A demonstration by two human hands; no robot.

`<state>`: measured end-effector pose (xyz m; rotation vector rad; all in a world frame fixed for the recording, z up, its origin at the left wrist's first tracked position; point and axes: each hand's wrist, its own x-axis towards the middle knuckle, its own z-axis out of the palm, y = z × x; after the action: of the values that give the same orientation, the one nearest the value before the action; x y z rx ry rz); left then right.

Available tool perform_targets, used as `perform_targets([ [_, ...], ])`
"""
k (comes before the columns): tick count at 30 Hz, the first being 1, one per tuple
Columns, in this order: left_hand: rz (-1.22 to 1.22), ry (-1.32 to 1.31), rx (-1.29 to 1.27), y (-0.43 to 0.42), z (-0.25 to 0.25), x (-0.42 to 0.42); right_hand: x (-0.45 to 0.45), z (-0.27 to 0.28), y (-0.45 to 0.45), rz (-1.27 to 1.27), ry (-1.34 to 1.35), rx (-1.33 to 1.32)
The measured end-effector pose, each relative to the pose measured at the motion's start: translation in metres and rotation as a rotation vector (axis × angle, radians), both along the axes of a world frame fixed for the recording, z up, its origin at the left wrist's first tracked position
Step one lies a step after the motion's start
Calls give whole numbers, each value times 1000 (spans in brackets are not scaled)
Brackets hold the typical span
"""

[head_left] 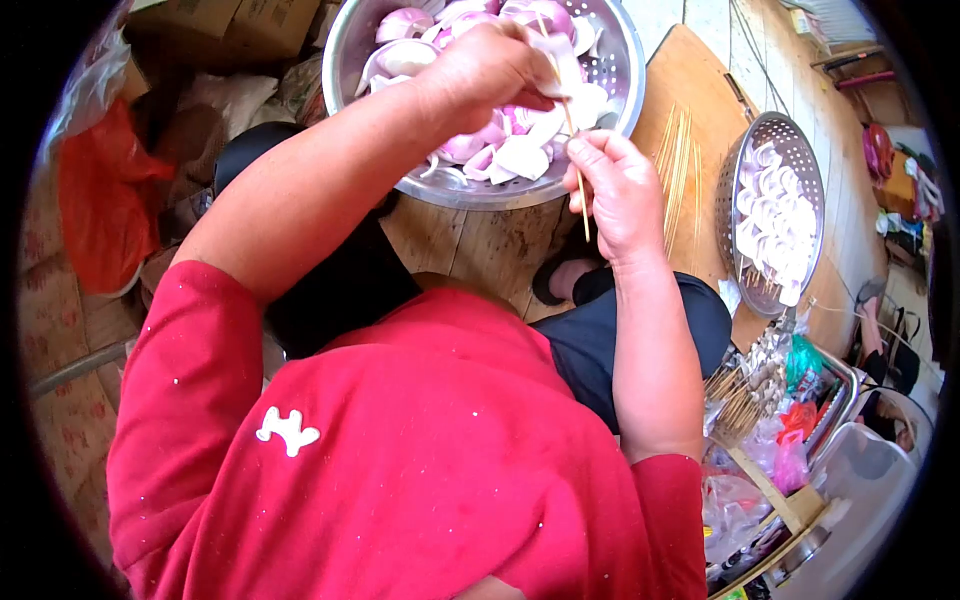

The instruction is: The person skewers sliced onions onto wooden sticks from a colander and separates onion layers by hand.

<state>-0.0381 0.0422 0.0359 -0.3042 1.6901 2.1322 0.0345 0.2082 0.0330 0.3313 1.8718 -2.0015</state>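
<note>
A thin bamboo skewer [584,215] is pinched between the thumb and fingers of my right hand [618,190], its lower end pointing toward me. Above it, my left hand [485,75] is closed on a pale onion piece [564,62] at the skewer's upper part. The skewer seems to run through or along that piece; I cannot tell which. Both hands are over the near right part of a metal colander [636,90] with cut purple and white onion pieces [522,157] in it.
Loose skewers [677,180] lie on a wooden board [690,70] at the right. Beyond them is a second perforated bowl [733,200] with skewered onion [775,215]. More loaded skewers [745,390] and plastic bags [790,460] sit lower right. A red bag [110,190] is at the left.
</note>
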Motion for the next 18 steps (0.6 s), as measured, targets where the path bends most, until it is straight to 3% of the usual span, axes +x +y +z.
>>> perform_targets([
  [4, 148, 58, -59, -24, -7, -30, 6, 9, 3, 35, -32, 32],
  [9, 39, 42, -164, -10, 9, -15, 6, 11, 6, 36, 27, 101],
  [12, -175, 38, -211, 11, 7, 16, 2, 8, 9, -25, 103, 68],
  [14, -102, 79, -167, 22, 7, 28, 0, 8, 12, -68, 125, 51],
  [18, -240, 145, -182, 20, 4, 0, -3, 17, 20, -175, 82, 60],
])
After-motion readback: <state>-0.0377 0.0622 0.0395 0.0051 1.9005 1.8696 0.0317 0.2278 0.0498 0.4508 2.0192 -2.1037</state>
